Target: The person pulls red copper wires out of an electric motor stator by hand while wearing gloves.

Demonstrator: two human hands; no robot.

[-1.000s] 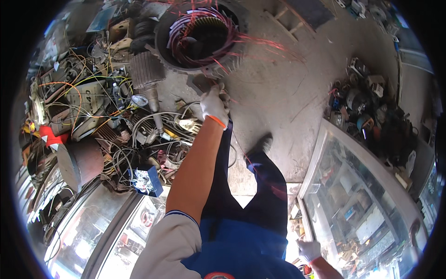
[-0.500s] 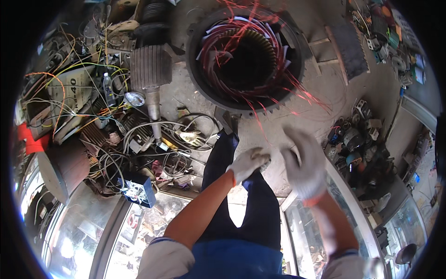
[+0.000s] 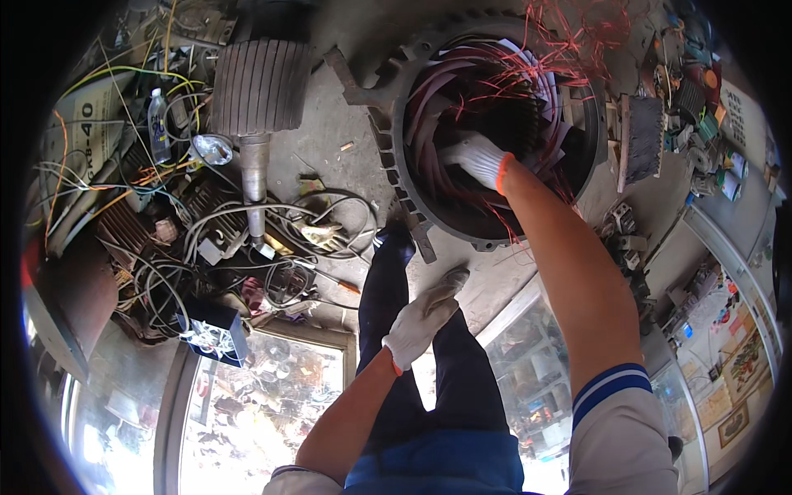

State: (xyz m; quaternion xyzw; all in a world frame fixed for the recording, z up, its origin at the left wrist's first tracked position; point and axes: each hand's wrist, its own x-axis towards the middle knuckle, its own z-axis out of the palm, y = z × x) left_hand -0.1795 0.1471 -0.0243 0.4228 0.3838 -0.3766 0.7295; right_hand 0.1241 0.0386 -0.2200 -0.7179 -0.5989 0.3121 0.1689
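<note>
Right hand reaches into the round housing; left hand hangs over the legs; grips unclear.

Repair workshop, motor stator, tangled cables

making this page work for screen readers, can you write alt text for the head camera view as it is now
A white-gloved right hand reaches inside a large motor stator with loose red wires. The gloved left hand appears over the person's legs. At left, a grooved cylindrical rotor with a shaft sits near tangled cables.
</note>
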